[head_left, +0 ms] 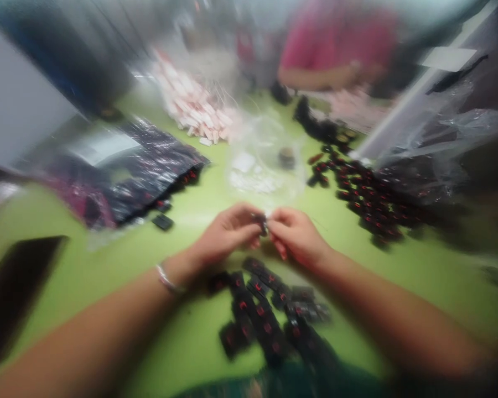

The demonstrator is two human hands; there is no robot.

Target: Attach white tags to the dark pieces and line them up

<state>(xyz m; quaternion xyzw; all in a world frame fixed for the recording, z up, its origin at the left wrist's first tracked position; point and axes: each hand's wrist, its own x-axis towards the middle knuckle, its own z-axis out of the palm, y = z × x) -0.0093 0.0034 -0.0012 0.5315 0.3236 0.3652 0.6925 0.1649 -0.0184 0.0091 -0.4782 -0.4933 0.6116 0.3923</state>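
My left hand (231, 232) pinches a small black part (262, 222) over the middle of the green table. Close against it, my right hand (295, 235) has thumb and forefinger pressed together at the same part, with a tiny whitish bit (267, 213) at the fingertips that is too blurred to name. Below my hands lies a loose pile of black parts (259, 309) with red marks. Just beyond my fingers is a clear plastic bag (269, 135) with small white pieces (251, 174) in it.
At left lies a plastic bag of black parts (149, 160), with a dark flat slab (19, 293) nearer me. Many black-and-red parts (369, 202) spread at right. Pale pink pieces (199, 113) are heaped at the back. A person in a pink top (340, 41) is across the table.
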